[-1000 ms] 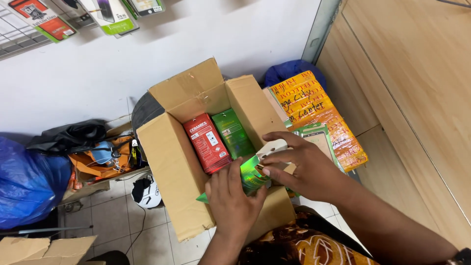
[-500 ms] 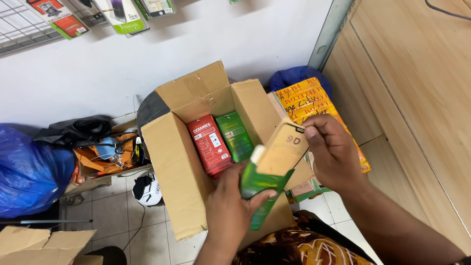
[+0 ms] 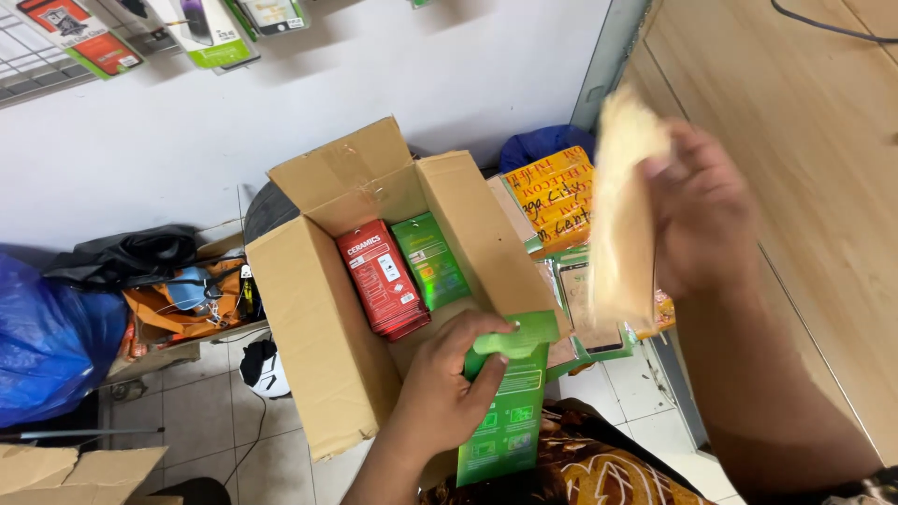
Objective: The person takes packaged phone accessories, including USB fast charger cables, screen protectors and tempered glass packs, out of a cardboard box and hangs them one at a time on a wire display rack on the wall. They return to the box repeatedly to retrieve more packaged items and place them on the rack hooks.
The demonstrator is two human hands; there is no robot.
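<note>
My left hand (image 3: 440, 393) grips a flat green package (image 3: 505, 411) by its top, just in front of an open cardboard box (image 3: 309, 327). My right hand (image 3: 702, 215) is raised to the right and holds a thin tan sleeve (image 3: 619, 215), blurred by motion. Inside the box stand a stack of red packages (image 3: 382, 279) and a stack of green packages (image 3: 430, 260).
Yellow-orange packages (image 3: 552, 192) and more green packs (image 3: 580, 309) lie right of the box. A blue bag (image 3: 47, 346) and an orange bundle (image 3: 178, 309) sit at the left. A wooden panel (image 3: 795, 140) rises on the right. Packaged goods (image 3: 215, 28) hang on the white wall.
My right hand has pulled the tan sleeve out of the green package and lifted it up to the right. My left hand keeps the green package low near the box.
</note>
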